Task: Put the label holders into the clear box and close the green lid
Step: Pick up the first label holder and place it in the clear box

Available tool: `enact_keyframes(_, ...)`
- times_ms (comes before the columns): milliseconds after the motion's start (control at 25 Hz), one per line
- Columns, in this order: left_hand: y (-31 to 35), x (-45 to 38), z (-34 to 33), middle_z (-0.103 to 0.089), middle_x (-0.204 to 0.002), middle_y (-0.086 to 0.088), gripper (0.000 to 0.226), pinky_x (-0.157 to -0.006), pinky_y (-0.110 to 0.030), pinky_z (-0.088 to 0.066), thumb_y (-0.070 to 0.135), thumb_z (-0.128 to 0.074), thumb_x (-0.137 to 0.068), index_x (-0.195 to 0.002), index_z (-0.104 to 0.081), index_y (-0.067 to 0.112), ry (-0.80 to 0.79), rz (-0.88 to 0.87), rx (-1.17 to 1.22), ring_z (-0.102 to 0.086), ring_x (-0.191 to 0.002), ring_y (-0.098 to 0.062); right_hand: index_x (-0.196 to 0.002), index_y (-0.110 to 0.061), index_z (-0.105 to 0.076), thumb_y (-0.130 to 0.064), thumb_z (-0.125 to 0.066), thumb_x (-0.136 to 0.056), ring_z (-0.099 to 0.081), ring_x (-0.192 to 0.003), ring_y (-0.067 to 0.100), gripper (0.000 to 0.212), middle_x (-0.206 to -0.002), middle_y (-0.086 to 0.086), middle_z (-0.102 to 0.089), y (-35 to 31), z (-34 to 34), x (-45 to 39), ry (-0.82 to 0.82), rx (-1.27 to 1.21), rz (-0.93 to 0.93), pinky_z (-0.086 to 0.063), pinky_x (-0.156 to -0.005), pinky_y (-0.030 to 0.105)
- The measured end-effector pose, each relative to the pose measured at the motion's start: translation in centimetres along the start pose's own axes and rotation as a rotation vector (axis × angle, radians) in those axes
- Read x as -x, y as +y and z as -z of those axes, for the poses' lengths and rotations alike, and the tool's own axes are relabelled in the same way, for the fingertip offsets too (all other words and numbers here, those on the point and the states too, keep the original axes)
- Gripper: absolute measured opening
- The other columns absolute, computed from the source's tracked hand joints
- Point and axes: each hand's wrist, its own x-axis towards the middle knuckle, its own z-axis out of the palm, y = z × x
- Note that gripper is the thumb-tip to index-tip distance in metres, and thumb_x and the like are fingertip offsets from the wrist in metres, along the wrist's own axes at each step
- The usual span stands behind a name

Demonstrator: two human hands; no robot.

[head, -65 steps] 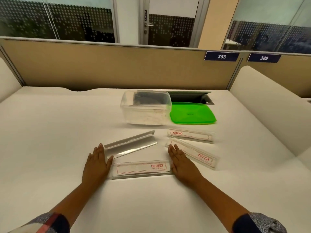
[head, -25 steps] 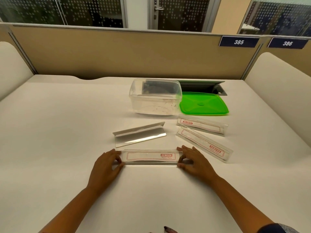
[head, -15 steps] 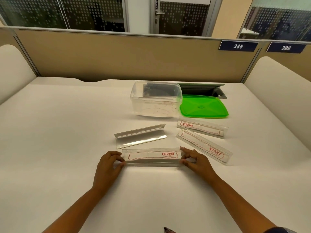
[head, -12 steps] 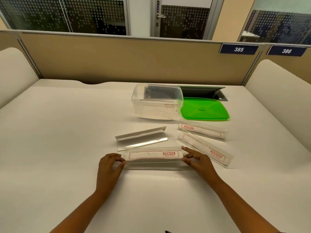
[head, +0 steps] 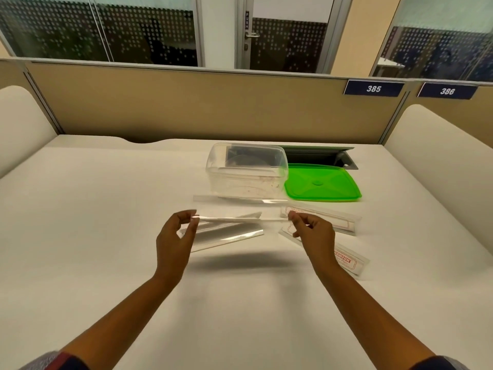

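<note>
Gripping blurred label holder [head: 241, 218], both hands

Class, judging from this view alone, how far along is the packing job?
Done: nothing packed; the clear box looks empty. In hand: left hand and right hand hold one label holder by its ends. Left: three holders on the desk, then the green lid.

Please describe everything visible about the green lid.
The green lid is a flat, rounded rectangle of bright, slightly translucent plastic with a raised rim, a small round bump at its centre and faint diagonal ribs. It lies flat on the white desk, immediately to the right of the clear box, not on it. No hand touches it.
</note>
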Motion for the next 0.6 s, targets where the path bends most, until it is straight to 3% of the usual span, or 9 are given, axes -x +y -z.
enact_keyframes(240, 2.1, -5.6, -1.7, -0.065, -0.106, 0.000, 0.025, -0.072, -0.005, -0.038, 0.025, -0.055, -0.089, -0.111, -0.060, 0.014, 0.060, 0.074, 0.004, -0.058, -0.093, -0.009, -0.091, -0.010, -0.071, -0.029, -0.065, -0.085, -0.063, -0.055, 0.004, 0.021, -0.073, 0.000, -0.068, -3.5, -1.5, -4.3, -0.028, -0.102, -0.001, -0.049, -0.055, 0.019)
enact_keyframes(320, 2.8, -7.3, -2.4, -0.065, -0.113, -0.006, 0.028, -0.077, -0.010, -0.040, 0.023, -0.054, -0.090, -0.114, -0.059, 0.010, 0.070, 0.064, -0.025, -0.057, -0.096, -0.012, -0.090, -0.009, -0.070, -0.028, -0.063, -0.086, -0.064, -0.058, 0.002, 0.021, -0.074, 0.001, -0.069, -4.3, -2.0, -6.0, -0.033, -0.124, 0.011, -0.051, -0.055, 0.018)
enact_keyframes(440, 3.8, -10.6, -3.6, -0.062, -0.123, -0.013, 0.033, -0.086, -0.024, -0.041, 0.021, -0.053, -0.091, -0.120, -0.057, 0.007, 0.069, 0.075, -0.065, -0.059, -0.107, -0.023, -0.087, -0.007, -0.069, -0.029, -0.062, -0.087, -0.065, -0.068, 0.014, 0.024, -0.077, 0.008, -0.069, -5.7, -2.8, -8.8, 0.008, -0.112, 0.057, -0.054, -0.064, 0.027)
enact_keyframes(600, 4.1, -14.9, -5.3, -0.062, -0.124, -0.015, 0.031, -0.085, -0.025, -0.040, 0.017, -0.050, -0.091, -0.119, -0.059, 0.005, 0.039, 0.059, -0.158, -0.059, -0.109, -0.027, -0.073, -0.005, -0.065, -0.030, -0.062, -0.087, -0.065, -0.070, 0.023, 0.030, -0.069, 0.010, -0.066, -6.9, -4.5, -12.9, 0.033, -0.066, 0.075, -0.055, -0.074, 0.040)
